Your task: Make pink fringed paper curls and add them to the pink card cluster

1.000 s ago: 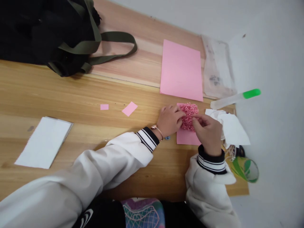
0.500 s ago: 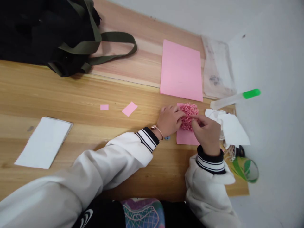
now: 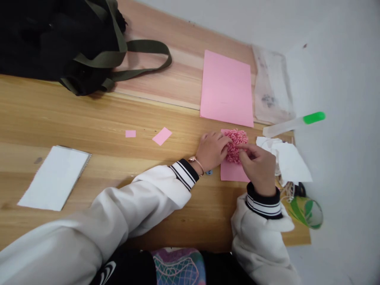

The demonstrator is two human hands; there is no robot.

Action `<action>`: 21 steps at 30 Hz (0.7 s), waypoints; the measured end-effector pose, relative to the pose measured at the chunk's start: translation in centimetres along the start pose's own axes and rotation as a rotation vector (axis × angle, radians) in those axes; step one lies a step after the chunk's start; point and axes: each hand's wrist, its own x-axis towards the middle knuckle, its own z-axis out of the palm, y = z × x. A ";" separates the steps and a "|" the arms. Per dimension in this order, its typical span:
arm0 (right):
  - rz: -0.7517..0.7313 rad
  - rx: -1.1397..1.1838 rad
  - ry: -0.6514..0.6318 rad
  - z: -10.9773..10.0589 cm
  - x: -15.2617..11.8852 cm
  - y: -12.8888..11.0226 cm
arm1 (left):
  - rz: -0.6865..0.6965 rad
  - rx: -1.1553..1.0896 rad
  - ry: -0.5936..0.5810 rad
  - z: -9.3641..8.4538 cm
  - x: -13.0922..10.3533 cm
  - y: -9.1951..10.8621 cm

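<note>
A fluffy pink bundle (image 3: 237,137) of short strands lies on a pink paper piece (image 3: 234,172) on the wooden table. My left hand (image 3: 211,150), with a bracelet at the wrist, rests at the bundle's left side, its curled fingers closed against it. From the right, my right hand (image 3: 259,164) pinches at the middle of the bundle with thumb and index finger; the fingertips are on the strands. A small blue item (image 3: 209,172) shows beside my left wrist.
Large pink sheets (image 3: 227,89), a clear bag (image 3: 273,87), a green-capped tube (image 3: 293,124), white papers (image 3: 292,160) and a green-patterned cup (image 3: 307,213) surround the hands. Farther left are two small pink pieces (image 3: 162,135), a white pad (image 3: 56,178) and a black bag (image 3: 59,39).
</note>
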 end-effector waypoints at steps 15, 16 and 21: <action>0.038 0.148 0.317 -1.5 -0.5 0.4 | -0.053 -0.095 0.079 -0.8 0.0 -0.3; 0.054 0.160 0.330 -1.7 -0.7 0.4 | -0.065 -0.092 0.099 -0.8 0.0 -0.4; 0.154 0.292 0.364 -1.2 -3.6 0.0 | -0.120 -0.110 0.129 -1.2 -0.4 -0.4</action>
